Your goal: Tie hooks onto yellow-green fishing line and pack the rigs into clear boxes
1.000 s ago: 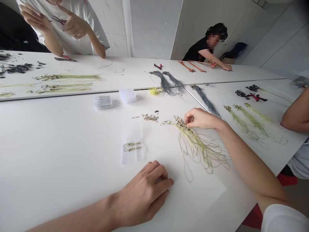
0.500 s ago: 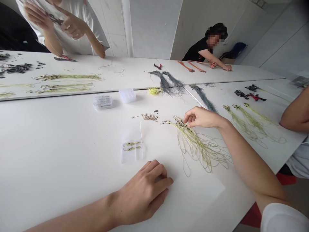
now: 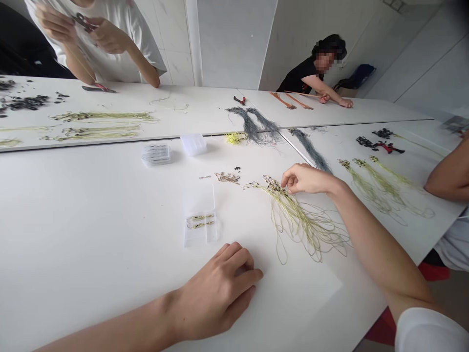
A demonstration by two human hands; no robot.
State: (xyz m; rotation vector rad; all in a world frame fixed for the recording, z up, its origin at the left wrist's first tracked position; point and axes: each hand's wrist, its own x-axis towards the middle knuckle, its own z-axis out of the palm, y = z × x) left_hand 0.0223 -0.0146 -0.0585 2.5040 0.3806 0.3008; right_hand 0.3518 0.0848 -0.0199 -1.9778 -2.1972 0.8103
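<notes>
My right hand [image 3: 307,180] is closed in a pinch at the hook end of a bundle of yellow-green fishing lines [image 3: 302,222]. It appears to grip one of the hooked lines, though my fingers partly hide the spot. Dark fishing hooks [image 3: 273,184] cluster beside the fingertips, and the looped lines fan out below. My left hand [image 3: 223,288] rests on the white table, fingers loosely bent and thumb apart, holding nothing. Beyond it lies an opened clear plastic box [image 3: 194,239], with two hooked yellow-green rigs [image 3: 200,225] in one compartment.
Small metal swivel-like parts [image 3: 227,178] and black bits [image 3: 237,168] lie mid-table. Farther back are a filled clear box [image 3: 156,155], another box [image 3: 193,145], a yellow tangle [image 3: 235,138] and grey line bundles [image 3: 252,126]. Co-workers sit opposite and at the right.
My right hand has shifted slightly right, and the lower loops of the line bundle have moved a little. My left hand stays still. The co-worker opposite has moved their hands.
</notes>
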